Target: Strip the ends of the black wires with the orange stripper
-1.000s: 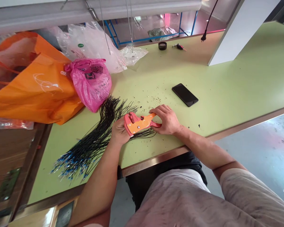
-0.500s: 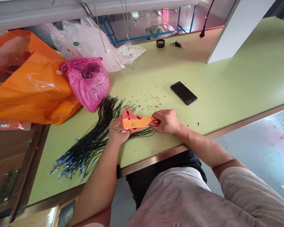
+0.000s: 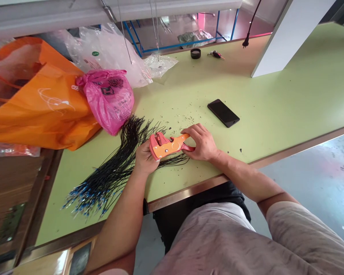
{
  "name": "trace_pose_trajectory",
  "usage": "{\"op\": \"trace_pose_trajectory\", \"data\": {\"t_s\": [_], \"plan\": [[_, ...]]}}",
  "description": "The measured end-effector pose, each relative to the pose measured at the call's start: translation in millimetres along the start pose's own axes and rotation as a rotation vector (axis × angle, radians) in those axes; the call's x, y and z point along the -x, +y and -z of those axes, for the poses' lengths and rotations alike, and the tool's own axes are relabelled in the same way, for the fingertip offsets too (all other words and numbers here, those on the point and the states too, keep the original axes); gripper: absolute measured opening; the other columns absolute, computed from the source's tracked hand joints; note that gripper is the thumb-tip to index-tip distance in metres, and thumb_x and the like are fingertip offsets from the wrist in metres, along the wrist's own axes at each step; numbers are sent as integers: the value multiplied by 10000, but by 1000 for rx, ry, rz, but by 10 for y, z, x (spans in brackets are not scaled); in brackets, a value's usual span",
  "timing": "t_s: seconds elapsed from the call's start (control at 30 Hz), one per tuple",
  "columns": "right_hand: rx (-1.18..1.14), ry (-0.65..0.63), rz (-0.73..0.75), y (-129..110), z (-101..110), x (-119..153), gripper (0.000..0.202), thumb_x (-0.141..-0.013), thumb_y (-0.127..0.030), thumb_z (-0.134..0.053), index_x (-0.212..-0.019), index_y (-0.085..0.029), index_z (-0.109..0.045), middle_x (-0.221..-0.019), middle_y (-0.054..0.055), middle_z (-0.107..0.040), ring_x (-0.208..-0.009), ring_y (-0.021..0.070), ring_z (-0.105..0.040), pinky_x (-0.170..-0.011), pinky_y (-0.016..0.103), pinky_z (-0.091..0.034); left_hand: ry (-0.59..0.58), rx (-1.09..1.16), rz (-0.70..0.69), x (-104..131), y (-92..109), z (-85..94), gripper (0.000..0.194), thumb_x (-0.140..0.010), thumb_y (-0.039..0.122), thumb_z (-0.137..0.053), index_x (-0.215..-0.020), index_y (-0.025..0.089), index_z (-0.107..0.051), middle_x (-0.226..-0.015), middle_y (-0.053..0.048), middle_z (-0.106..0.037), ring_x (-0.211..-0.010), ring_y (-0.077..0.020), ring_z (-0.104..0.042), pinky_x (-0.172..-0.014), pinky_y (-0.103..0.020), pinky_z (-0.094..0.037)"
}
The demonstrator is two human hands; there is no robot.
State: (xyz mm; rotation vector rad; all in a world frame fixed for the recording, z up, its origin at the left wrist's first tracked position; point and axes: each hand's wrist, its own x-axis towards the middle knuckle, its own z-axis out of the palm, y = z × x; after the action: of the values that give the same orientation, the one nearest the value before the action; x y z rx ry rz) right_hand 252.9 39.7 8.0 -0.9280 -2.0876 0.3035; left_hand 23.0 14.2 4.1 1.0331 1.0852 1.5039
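Tool handles have spread vs. prev. frame, R hand opening w/ them: prob. one squeeze released. R fingers wrap both handles, forearm reaching in over worktop edge. L hand at tool's head, its fingers mostly hidden, can't tell grip. Tool's above worktop, main wires bunch to its left.

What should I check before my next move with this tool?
1. Right hand on orange-and-red tool: ok, gripping its handles.
2. Handles spread: ok, gap showing.
3. Left hand clear of tool head: cannot tell, partly hidden behind it.
4. Black wires neatly together: not ok, some strands splay.
5. Phone clear of tool: ok, lying apart.
6. Bench free of scraps: not ok, bits scattered.
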Motion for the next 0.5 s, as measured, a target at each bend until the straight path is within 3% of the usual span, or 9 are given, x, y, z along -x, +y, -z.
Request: {"op": "trace_pose_trajectory", "data": {"t_s": [0.1,0.3,0.5], "plan": [[-3,-14,-12,3,-2,0,380,-882,-344,-732,-1231,-212,-660,-1125,125,-727,-1011,289,-623,-911,450,-549,-34,-51,-51,20,-10,-4,435,-522,512,-1041,-720,233,-772,-828,-38,-799,-829,-252,-786,-852,-396,-667],[-24,-70,-4,2,1,-5,368,-896,-379,-723,-1219,-214,-662,-1125,121,-743,-1001,287,-626,-917,454,-544,-47,45,105,22,-11,17,455,-613,612,-958,-736,238,-731,-874,-84,-801,-1142,-391,-782,-877,-475,-689],[-34,-67,6,-1,1,-2,380,-886,-390,-715,-1208,-192,-668,-1110,127,-740,-979,280,-621,-894,442,-543,-68,55,134,-5,26,7,406,-629,568,-946,-666,256,-689,-814,-77,-775,-1181,-375,-770,-931,-477,-691]]}}
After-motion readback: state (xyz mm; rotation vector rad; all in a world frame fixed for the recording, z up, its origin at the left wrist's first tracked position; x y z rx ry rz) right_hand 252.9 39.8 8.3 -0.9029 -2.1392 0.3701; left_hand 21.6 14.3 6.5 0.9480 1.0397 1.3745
